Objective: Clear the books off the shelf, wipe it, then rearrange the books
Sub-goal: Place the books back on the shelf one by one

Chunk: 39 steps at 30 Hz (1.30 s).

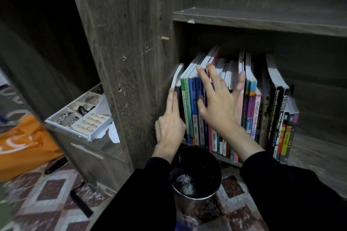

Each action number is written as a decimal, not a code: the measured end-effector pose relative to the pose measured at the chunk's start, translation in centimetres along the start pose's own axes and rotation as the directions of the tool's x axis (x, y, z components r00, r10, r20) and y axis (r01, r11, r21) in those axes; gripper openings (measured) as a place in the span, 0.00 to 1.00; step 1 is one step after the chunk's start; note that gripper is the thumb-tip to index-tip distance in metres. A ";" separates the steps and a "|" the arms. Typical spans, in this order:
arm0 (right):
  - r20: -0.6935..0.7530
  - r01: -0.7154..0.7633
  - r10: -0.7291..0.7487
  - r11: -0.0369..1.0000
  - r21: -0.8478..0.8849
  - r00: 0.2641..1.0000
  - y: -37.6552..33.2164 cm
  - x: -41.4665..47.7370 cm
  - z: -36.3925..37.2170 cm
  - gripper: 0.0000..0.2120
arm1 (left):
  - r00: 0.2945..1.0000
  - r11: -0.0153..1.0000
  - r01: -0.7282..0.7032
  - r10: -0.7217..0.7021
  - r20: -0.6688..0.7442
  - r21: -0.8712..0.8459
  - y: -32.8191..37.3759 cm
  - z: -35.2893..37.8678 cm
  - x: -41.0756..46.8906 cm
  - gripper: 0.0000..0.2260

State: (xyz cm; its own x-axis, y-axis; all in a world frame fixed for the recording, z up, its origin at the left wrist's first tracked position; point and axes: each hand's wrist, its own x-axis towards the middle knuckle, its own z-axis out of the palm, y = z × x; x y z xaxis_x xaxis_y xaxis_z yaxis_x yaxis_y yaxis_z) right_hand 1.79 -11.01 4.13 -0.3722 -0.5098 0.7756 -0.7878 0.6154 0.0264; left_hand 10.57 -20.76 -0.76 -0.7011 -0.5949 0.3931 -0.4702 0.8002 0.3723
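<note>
On the lower shelf of a dark wood-grain bookcase, the books stand in one packed row against the left wall of the compartment. Their long axes run vertical and their spines face outward toward the person. The tops tip somewhat, so the row does not stand quite plumb. The leftmost book is turned the other way, showing a white page edge that bows outward. Next to it are green and blue spines, then pink and teal ones. At the right end, a black book lettered SCIENCE leans left against its neighbours. The shelf is bare to the right of the row.

The left hand lies flat along the leftmost book, fingers straight and together and pointing up the outer edge. It is not clasped round anything. The right hand is spread wide over the spines and upper edges of the middle books, palm toward them and fingers apart. One finger reaches over to a pink cover. This hand presses the books and does not close on any of them. Both arms wear black sleeves.

The upper shelf board above holds no books within view. A black waste bin stands on the floor just below the row, between the forearms. In the compartment to the left sits a white divided tray of small metal pieces. Further left are an orange bag and a patterned rug.
</note>
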 end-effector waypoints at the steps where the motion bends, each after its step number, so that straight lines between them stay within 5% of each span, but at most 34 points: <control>1: 0.005 0.002 -0.002 1.000 0.001 1.000 0.0 0.0 0.0 0.39 | 1.000 1.000 0.011 -0.011 -0.011 0.008 -0.1 0.2 -0.6 0.32; 5: 0.009 -0.003 0.003 1.000 -0.004 1.000 -0.1 0.1 0.0 0.40 | 0.999 0.999 0.031 -0.031 -0.014 0.026 -0.9 0.2 -3.0 0.33; 11: 0.014 -0.005 0.005 1.000 -0.015 1.000 -0.1 0.1 -0.1 0.39 | 0.960 0.997 -0.023 0.044 -0.276 0.079 -0.1 0.2 -2.3 0.34; 16: 0.012 -0.003 0.004 1.000 -0.014 1.000 -0.1 0.1 -0.1 0.40 | 0.962 0.936 0.145 -0.210 -0.177 -0.321 2.5 0.3 -0.4 0.30; 19: 0.014 -0.006 0.006 1.000 -0.020 1.000 -0.1 0.1 0.0 0.40 | 0.955 0.935 0.251 -0.282 -0.096 -0.249 2.7 0.3 0.8 0.29; 24: 0.005 0.002 -0.002 1.000 -0.017 1.000 0.0 0.1 0.2 0.40 | 0.983 0.958 0.146 -0.169 -0.077 -0.247 1.5 0.0 0.5 0.35; 39: 0.108 0.033 -0.026 0.997 -0.065 0.994 -0.5 0.2 0.1 0.40 | 0.991 0.991 0.119 -0.122 -0.057 -0.062 4.3 -11.1 -0.3 0.24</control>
State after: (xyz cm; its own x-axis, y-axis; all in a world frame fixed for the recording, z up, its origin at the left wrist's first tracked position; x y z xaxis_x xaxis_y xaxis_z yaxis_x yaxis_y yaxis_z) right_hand 2.05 -11.46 4.16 -0.4021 -0.5875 0.7023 -0.7663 0.6357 0.0930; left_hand 14.66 -17.98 10.08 -0.6067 -0.6917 0.3917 -0.5158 0.7175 0.4681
